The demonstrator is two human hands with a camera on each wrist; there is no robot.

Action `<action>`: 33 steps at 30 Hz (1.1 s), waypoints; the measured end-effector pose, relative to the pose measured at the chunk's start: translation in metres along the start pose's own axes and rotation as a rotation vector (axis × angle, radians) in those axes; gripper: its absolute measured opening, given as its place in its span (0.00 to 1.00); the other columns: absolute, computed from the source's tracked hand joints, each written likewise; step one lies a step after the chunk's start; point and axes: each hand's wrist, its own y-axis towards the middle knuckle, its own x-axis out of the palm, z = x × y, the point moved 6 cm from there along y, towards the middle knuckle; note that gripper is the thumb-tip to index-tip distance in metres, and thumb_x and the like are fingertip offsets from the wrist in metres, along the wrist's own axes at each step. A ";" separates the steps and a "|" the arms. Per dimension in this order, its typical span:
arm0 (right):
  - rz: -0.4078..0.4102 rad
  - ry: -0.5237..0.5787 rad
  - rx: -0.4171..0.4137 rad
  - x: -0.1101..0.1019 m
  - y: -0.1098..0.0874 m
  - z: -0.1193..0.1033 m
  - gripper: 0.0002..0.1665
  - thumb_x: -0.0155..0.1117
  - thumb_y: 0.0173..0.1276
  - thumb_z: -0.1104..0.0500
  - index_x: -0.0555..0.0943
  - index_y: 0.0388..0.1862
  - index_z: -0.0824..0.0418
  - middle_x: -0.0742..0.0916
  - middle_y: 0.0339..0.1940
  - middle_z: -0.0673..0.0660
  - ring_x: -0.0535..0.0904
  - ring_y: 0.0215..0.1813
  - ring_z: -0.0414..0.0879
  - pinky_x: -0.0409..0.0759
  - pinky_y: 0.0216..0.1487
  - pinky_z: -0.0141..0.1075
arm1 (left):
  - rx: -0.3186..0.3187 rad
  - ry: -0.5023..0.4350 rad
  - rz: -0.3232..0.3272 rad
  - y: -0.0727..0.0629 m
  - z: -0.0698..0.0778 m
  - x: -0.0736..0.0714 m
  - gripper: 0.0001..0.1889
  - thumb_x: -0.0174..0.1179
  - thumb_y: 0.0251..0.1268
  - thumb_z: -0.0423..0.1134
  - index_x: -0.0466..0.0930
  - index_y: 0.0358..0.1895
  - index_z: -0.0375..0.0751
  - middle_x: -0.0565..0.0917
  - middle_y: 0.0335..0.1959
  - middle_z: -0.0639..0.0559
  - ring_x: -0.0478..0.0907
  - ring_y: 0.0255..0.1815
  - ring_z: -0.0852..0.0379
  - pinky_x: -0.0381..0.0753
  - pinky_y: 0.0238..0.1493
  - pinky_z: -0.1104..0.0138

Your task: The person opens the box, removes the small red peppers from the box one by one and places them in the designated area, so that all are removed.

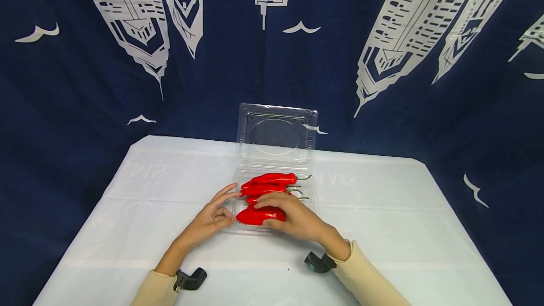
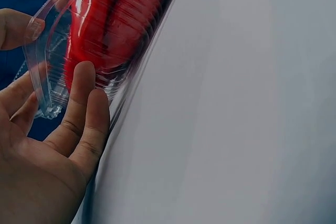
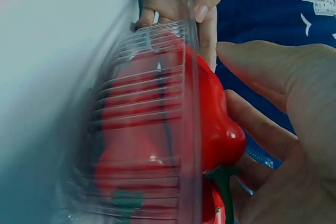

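A clear plastic clamshell box (image 1: pixel 314 202) sits on the table with its lid (image 1: pixel 276 129) raised at the back. Inside, several red peppers (image 1: pixel 267 178) lie side by side, green stems toward the right. My right hand (image 1: pixel 297 216) grips the plump front pepper (image 1: pixel 255 216), thumb on its near side and fingers over the far side. In the right wrist view that pepper (image 3: pixel 220 135) bulges above the rim beside my fingers. At the box's left end, my left hand (image 1: pixel 211 216) has its fingers spread along the edge; two straight fingertips (image 2: pixel 84 77) touch the ribbed wall in the left wrist view.
A white cloth covers the table (image 1: pixel 170 192). Behind it hangs a dark blue curtain (image 1: pixel 233 74) printed with white buildings and birds. Black wrist mounts (image 1: pixel 191 279) are strapped at both sleeves.
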 end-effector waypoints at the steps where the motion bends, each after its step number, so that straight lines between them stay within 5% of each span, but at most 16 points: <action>1: 0.000 -0.007 0.001 0.001 0.000 0.000 0.22 0.72 0.65 0.58 0.83 0.59 0.55 0.83 0.62 0.53 0.75 0.68 0.44 0.72 0.71 0.45 | 0.001 0.000 -0.001 0.000 0.000 0.000 0.32 0.62 0.66 0.29 0.65 0.74 0.40 0.49 0.82 0.49 0.80 0.41 0.38 0.83 0.44 0.71; 11: 0.002 -0.062 0.013 0.004 0.000 0.000 0.22 0.72 0.65 0.59 0.83 0.59 0.54 0.84 0.62 0.52 0.75 0.68 0.45 0.72 0.70 0.46 | 0.040 -0.005 -0.002 0.000 0.002 -0.002 0.32 0.61 0.66 0.27 0.64 0.74 0.35 0.49 0.82 0.44 0.80 0.39 0.47 0.82 0.42 0.73; 33: -0.066 -0.161 0.011 0.013 0.002 0.000 0.22 0.66 0.71 0.56 0.80 0.63 0.54 0.83 0.64 0.49 0.74 0.65 0.46 0.70 0.68 0.46 | 0.027 -0.020 -0.014 -0.001 0.002 0.000 0.31 0.60 0.68 0.27 0.65 0.74 0.37 0.48 0.82 0.47 0.80 0.42 0.35 0.83 0.45 0.72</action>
